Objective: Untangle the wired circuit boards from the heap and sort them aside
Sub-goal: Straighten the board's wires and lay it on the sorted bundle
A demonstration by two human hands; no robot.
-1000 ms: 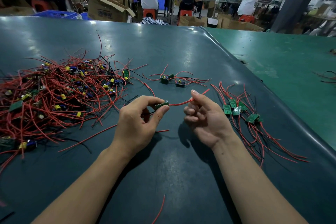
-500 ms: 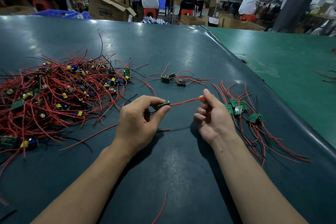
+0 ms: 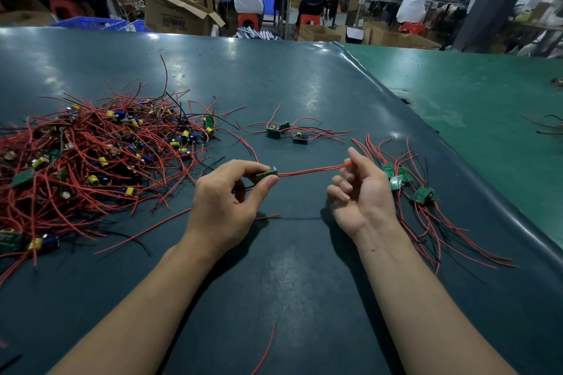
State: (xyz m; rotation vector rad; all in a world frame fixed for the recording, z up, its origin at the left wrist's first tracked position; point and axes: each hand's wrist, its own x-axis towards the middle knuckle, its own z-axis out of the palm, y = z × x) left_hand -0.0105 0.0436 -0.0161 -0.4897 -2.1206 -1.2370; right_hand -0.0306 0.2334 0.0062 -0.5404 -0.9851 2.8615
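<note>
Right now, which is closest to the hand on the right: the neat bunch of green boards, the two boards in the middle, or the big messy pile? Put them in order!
From the right hand, in the head view:
1. The sorted green boards, just beside it on its right.
2. The two loose boards, farther up the table, towards the middle.
3. The big tangled heap, far off on the left, past the left hand.

The heap of wired circuit boards (image 3: 91,161) runs off the left edge. The left hand's fingers (image 3: 243,166) cover most of the held board (image 3: 267,175). The right hand (image 3: 361,192) hides where the red wires (image 3: 310,171) end. Both forearms are cut off at the bottom edge.
</note>
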